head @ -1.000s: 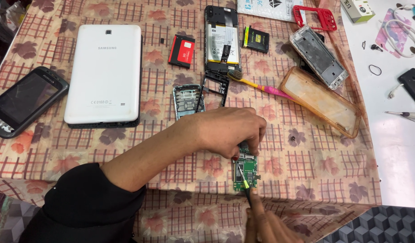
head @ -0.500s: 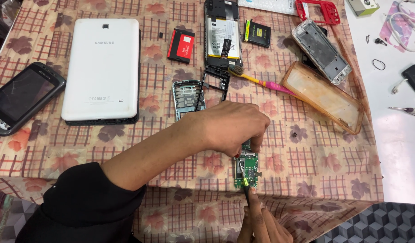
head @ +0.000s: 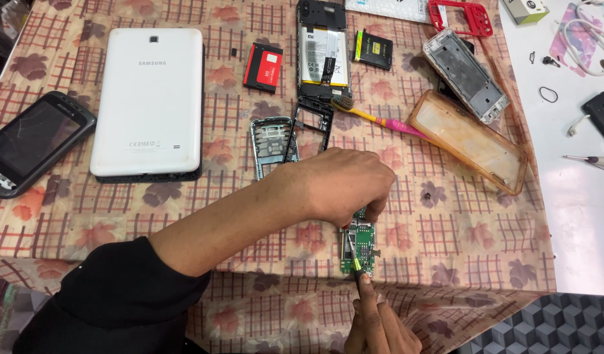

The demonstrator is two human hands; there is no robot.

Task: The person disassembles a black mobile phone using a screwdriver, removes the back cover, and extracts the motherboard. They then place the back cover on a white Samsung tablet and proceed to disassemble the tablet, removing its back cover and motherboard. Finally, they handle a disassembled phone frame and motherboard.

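- White tablet (head: pixel 148 101), face down, well to the left of and beyond the left hand; untouched.
- Amber phone case (head: pixel 469 141), beyond and to the right of the same hand, apart from it.
- Left hand (head: pixel 344 187), closed down, fingertips pinning the far end of the green circuit board (head: pixel 358 248) near the table's front edge.
- Board itself: judged light, thin, stiff, fragile; best gripped by bare edges, clear of components.
- Right hand (head: pixel 379 324), directly below the board, closed around a slim screwdriver (head: pixel 354 261), tip on the board.
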